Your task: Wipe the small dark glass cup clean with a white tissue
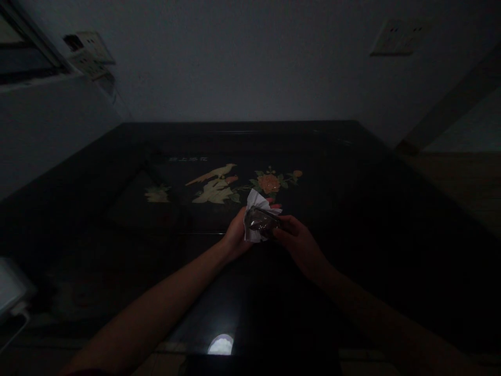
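In the dim head view, my left hand (237,236) is closed around a crumpled sheet of white paper or tissue (253,199). Reddish fingertips show beyond the sheet's far right side. Against the white sheet lies a small dark glossy object (263,221) with bright reflections; its exact kind is too dark to tell. My right hand (296,237) pinches the right end of this object between thumb and fingers. Both hands are close together above the black tabletop (289,292).
The glossy table carries a bird-and-flower picture (219,183). White wall sockets (400,37) are at the upper right, with another socket group (92,55) at the upper left. A white device (11,287) with a cable stands at the left edge.
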`<state>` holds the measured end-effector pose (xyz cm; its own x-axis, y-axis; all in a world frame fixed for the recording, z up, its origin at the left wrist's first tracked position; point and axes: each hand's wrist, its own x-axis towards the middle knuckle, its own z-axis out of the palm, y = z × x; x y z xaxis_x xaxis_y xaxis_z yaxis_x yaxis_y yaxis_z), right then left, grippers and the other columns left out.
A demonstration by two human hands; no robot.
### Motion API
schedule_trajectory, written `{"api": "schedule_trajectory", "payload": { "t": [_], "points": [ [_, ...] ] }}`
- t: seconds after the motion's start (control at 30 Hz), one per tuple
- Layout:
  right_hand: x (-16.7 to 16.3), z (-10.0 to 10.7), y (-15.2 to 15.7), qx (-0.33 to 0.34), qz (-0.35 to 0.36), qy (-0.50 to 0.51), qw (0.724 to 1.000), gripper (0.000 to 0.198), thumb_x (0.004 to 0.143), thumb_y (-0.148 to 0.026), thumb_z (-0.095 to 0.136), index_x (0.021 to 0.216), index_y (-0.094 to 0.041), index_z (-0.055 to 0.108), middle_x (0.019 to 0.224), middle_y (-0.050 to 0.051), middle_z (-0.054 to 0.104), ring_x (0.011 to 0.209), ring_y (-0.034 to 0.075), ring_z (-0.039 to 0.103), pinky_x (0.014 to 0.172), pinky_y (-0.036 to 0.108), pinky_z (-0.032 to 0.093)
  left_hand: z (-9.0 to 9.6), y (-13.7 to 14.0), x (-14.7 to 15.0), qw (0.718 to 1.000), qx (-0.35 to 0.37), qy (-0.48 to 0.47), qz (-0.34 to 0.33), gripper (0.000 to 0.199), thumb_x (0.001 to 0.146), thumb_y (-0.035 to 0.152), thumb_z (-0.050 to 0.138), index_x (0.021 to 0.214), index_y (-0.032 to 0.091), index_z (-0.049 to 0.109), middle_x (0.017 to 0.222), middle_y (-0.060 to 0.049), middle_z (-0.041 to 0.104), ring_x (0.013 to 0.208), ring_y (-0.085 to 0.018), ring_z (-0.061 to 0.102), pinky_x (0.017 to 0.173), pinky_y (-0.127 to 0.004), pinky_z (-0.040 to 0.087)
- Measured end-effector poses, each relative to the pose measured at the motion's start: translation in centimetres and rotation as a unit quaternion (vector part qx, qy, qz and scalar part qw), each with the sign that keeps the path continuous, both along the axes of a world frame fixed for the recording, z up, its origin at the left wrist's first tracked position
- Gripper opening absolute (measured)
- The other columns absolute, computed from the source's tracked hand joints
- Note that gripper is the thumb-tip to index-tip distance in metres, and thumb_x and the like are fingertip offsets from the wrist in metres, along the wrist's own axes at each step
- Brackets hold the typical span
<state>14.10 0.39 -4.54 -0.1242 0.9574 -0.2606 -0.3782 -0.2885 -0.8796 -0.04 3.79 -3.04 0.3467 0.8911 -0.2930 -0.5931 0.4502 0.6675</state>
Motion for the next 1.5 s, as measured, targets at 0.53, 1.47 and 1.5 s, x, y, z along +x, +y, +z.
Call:
{"api": "schedule_trajectory", "payload": {
  "t": [0.53,1.47,1.5],
  "points": [
    [-0.2,0.6,-0.1,0.02,-0.002,-0.071,0.997,0.047,0.05,-0.025,0.086,0.089,-0.024,0.061,0.097,0.001,0.073,0.097,0.023,0.068,0.087,0.039,0.052,-1.6,-0.8,-0.5,0.926,0.25,0.258,0.115,0.044,0.09,0.049,0.045,0.105,0.014,0.069,0.106,-0.01,0.071,0.098,-0.024,0.065,0.089,-0.034,0.049],
    [0.1,0.4,0.1,0.024,-0.008,-0.096,0.995,0.045,0.051,-0.036,0.087,0.084,-0.023,0.06,0.089,0.001,0.072,0.088,0.022,0.068,0.078,0.036,0.052,-0.9,-0.8,-0.4,0.951,0.198,0.215,0.102,0.039,0.085,0.047,0.052,0.099,0.015,0.07,0.101,-0.008,0.073,0.095,-0.024,0.065,0.087,-0.032,0.048],
    [0.1,0.3,0.1,0.024,-0.009,-0.09,0.996,0.046,0.051,-0.036,0.087,0.084,-0.023,0.06,0.089,0.0,0.072,0.088,0.022,0.067,0.079,0.037,0.052,-0.9,-0.6,-0.2,0.962,0.168,0.192,0.098,0.038,0.086,0.045,0.051,0.099,0.015,0.07,0.101,-0.008,0.073,0.096,-0.024,0.066,0.088,-0.033,0.049]
  ]
}}
